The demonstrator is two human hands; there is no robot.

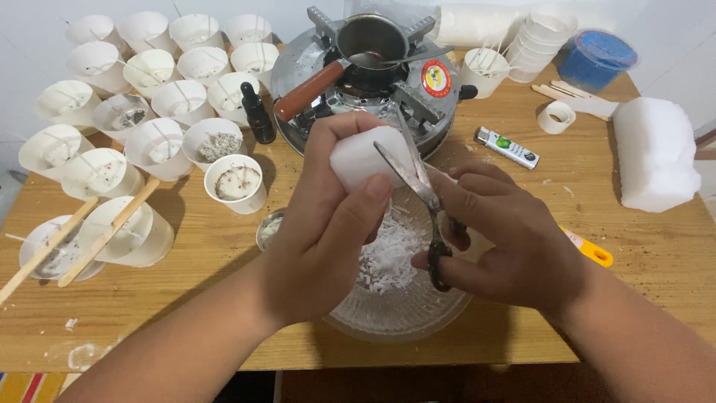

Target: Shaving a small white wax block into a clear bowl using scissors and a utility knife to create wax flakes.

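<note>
**Shaving wax over the bowl**

Scraping at a white wax block [363,155] with scissors [418,190], the person is working above a glass bowl [403,313] near the table's front edge, where flakes [388,257] are piling up. The left hand [328,239] is clamped around the block; the right hand [514,246] is gripping the scissors, blades apart. A slip looks possible: the blade is lying just beside the left thumb. Behind, a stove [440,82] is carrying a pot [371,41].

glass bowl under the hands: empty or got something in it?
Not empty. The glass bowl holds a pile of white wax shavings, lying under the white wax block and the scissors.
</note>
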